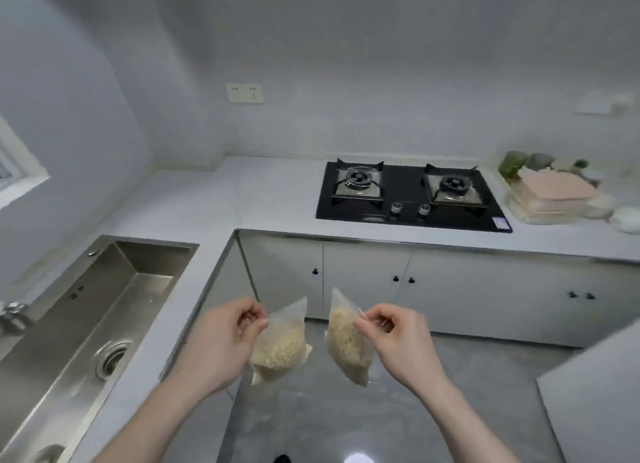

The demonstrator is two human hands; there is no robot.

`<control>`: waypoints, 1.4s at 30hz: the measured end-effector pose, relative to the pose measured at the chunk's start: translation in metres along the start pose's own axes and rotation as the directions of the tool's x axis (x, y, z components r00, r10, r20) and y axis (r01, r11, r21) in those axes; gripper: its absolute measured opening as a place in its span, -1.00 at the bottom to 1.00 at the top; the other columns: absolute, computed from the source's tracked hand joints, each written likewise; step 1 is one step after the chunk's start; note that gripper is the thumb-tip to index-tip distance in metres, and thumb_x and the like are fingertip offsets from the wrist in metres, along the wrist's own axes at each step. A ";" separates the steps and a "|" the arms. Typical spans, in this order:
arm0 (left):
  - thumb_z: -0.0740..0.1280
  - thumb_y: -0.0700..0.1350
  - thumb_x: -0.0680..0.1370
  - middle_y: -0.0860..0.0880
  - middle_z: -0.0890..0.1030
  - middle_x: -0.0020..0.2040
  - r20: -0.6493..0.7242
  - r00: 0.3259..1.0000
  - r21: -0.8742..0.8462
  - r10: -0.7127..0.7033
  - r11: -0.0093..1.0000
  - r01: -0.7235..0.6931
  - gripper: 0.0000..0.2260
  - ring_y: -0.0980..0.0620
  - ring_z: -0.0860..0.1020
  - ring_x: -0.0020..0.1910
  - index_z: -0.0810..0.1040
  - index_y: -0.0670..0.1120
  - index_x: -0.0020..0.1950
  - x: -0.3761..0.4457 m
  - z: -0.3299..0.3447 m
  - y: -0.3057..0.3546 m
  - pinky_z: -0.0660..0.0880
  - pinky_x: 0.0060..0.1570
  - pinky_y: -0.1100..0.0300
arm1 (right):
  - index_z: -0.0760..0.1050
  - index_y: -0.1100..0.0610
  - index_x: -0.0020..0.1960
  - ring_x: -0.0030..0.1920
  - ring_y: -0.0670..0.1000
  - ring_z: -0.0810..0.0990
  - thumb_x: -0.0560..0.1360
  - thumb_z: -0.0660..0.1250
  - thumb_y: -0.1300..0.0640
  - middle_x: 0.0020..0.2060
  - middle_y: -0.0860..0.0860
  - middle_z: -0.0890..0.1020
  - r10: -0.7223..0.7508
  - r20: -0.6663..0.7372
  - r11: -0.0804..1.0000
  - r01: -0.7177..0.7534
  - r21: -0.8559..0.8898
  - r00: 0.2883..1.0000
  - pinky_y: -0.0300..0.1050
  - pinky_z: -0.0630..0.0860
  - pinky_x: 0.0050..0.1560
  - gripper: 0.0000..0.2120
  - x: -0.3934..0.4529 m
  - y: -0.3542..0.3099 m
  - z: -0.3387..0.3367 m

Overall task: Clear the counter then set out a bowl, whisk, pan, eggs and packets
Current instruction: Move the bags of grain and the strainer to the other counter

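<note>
My left hand [227, 334] pinches the top corner of a clear packet of pale grains [282, 345]. A second such packet [344, 341] hangs from my right hand [393, 338], also held by its top edge. Both packets dangle side by side over the grey floor, in front of the cabinet doors and below the white counter [270, 199]. No bowl, whisk, pan or eggs can be made out.
A black two-burner gas hob [408, 196] is set in the counter. At its right lie pink boards or cloths [554, 192], green items [512, 163] and a white round object [627, 218]. A steel sink [93, 310] is at left. A grey surface corner [595, 393] juts in at right.
</note>
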State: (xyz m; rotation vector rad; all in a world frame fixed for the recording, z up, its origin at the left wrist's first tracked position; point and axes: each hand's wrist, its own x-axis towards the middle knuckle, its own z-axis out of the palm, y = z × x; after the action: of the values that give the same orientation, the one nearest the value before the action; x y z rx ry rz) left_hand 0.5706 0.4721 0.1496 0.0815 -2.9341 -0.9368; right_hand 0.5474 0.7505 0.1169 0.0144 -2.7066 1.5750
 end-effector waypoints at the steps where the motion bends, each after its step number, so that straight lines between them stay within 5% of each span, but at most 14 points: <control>1: 0.45 -0.08 0.53 0.13 0.61 -0.27 0.035 0.999 -0.008 0.035 0.999 -0.035 -0.84 0.19 0.56 -0.20 0.54 0.13 -0.18 0.014 0.012 0.017 0.53 -0.12 0.12 | 0.65 -0.01 -0.29 -0.33 -0.16 0.56 0.45 0.52 0.06 -0.38 -0.16 0.66 0.023 -0.051 1.000 -0.023 0.013 0.998 -0.31 0.42 -0.28 -0.84 0.001 0.011 -0.017; 12: 0.44 -0.08 0.53 0.16 0.61 -0.26 0.239 0.906 -0.095 0.350 0.937 -0.337 -0.83 0.17 0.56 -0.20 0.52 0.13 -0.19 0.151 0.145 0.171 0.52 -0.15 0.13 | 0.65 0.05 -0.33 -0.40 -0.20 0.51 0.45 0.53 0.18 -0.43 -0.08 0.63 0.207 -0.387 0.978 -0.185 0.093 0.898 -0.41 0.37 -0.30 -0.80 0.047 0.098 -0.167; 29: 0.37 -0.03 0.58 0.19 0.60 -0.20 0.375 0.720 -0.168 0.584 0.806 -0.567 -0.86 0.19 0.54 -0.15 0.53 0.14 -0.16 0.343 0.297 0.386 0.51 -0.12 0.16 | 0.66 0.06 -0.29 -0.45 -0.17 0.43 0.46 0.54 0.15 -0.48 -0.14 0.54 0.338 -0.664 0.939 -0.287 0.190 0.667 -0.40 0.35 -0.38 -0.84 0.152 0.205 -0.361; 35: 0.39 -0.06 0.56 0.15 0.60 -0.24 0.385 0.703 -0.147 0.598 0.792 -0.593 -0.83 0.19 0.54 -0.16 0.50 0.15 -0.20 0.378 0.347 0.450 0.47 -0.19 0.25 | 0.66 0.07 -0.30 -0.45 -0.18 0.46 0.47 0.52 0.19 -0.50 -0.15 0.53 0.359 -0.668 0.931 -0.301 0.206 0.652 -0.39 0.35 -0.37 -0.82 0.189 0.255 -0.427; 42: 0.40 -0.06 0.54 0.14 0.59 -0.25 0.378 0.745 -0.123 0.550 0.827 -0.548 -0.82 0.13 0.53 -0.22 0.48 0.10 -0.23 0.407 0.431 0.531 0.53 -0.17 0.12 | 0.67 0.00 -0.30 -0.42 -0.19 0.51 0.45 0.55 0.13 -0.44 -0.12 0.62 0.356 -0.628 0.932 -0.315 0.181 0.692 -0.37 0.40 -0.34 -0.83 0.254 0.335 -0.524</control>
State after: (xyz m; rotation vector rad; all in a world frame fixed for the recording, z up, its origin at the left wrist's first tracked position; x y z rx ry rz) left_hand 0.1164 1.1255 0.1240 -1.0461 -2.9801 -0.9324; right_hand 0.2917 1.3710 0.0885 -0.9108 -2.1622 1.3609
